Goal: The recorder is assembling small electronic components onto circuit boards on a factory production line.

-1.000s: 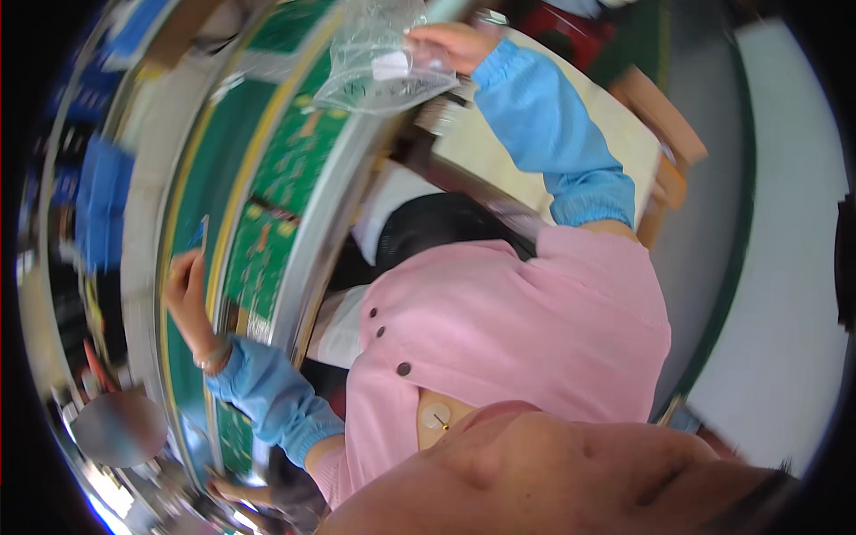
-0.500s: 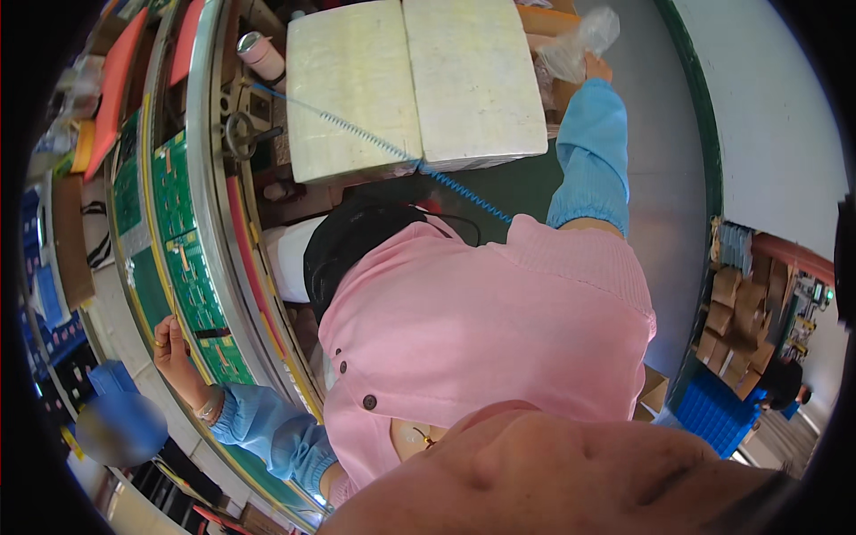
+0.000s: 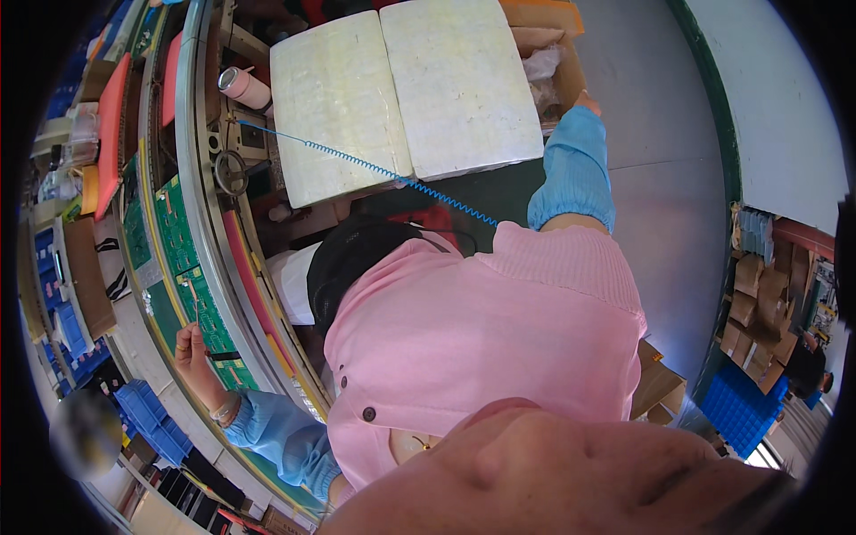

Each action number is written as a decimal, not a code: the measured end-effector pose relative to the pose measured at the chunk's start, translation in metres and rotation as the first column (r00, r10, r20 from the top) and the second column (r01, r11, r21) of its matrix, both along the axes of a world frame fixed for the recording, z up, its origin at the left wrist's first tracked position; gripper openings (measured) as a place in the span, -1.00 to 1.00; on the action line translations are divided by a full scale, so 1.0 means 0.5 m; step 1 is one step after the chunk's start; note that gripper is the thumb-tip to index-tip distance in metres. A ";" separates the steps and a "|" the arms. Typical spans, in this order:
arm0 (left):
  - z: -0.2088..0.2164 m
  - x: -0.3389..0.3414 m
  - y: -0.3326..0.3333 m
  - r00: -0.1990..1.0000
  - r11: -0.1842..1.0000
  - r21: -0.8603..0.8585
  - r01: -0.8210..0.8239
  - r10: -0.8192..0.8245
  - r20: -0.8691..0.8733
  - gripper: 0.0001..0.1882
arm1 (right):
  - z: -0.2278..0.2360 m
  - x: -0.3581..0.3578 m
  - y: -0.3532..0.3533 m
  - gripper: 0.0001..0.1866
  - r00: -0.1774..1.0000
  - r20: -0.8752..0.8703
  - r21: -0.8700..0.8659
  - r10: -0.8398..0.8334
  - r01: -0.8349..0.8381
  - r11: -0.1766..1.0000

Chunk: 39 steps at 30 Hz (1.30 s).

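Boards (image 3: 207,312), green, circuit type: several, set end to end in a lane on the left, running alongside a grey metal rail (image 3: 189,152).

Left hand (image 3: 198,361): over the lane, beside the lower boards, fingers bent and their tips gathered close together. A slim coppery strip (image 3: 195,301) shows just ahead of the fingertips; whether it is pinched cannot be told. Bracelet (image 3: 226,410) at the wrist; blue sleeve cover (image 3: 283,444) on the forearm.

Right hand (image 3: 586,105): arm extended, at the near right corner of an open carton (image 3: 571,71). Fingers partly hidden; cannot tell whether they are spread or grip anything. Matching blue cover on this forearm.

Bag (image 3: 542,62), clear plastic, crumpled: inside the carton, near the right hand.

Slabs (image 3: 459,89), whitish, two: side by side between rail and carton.

Cord (image 3: 392,174), blue, coiled: stretched across before the slabs.

Bottle (image 3: 244,89), pink: tilted in view, between rail and slabs.

Handwheel (image 3: 232,174), metal: below the bottle, beside the rail.

Bins (image 3: 152,415), blue: left of the left hand, lower down.
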<state>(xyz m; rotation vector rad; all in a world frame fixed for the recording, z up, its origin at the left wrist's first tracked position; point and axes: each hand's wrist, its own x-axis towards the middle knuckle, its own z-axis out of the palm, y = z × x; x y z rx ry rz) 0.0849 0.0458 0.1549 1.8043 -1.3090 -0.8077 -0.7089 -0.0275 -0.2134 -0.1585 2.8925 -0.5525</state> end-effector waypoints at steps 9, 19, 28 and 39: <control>-0.039 0.006 0.018 0.994 0.996 0.031 -0.081 0.084 -0.077 -0.89 | 0.016 0.064 -0.027 -0.69 0.997 0.052 -0.691 -0.051 0.073 0.719; -0.083 -0.062 0.065 0.966 0.988 -0.069 -0.137 0.118 -0.228 -0.87 | 0.518 0.701 -0.322 -0.76 0.065 0.009 -0.963 0.998 -0.267 0.026; -0.139 -0.051 0.112 0.560 0.893 -0.108 -0.437 0.176 -0.810 -0.82 | 0.669 1.291 -0.148 -0.78 -0.672 -0.643 -0.504 0.367 0.011 -0.863; -0.191 0.006 0.198 0.488 0.869 -0.116 -0.481 0.156 -0.859 -0.89 | 0.546 1.422 -0.052 -0.90 -0.725 -0.674 -0.404 0.140 0.202 -0.892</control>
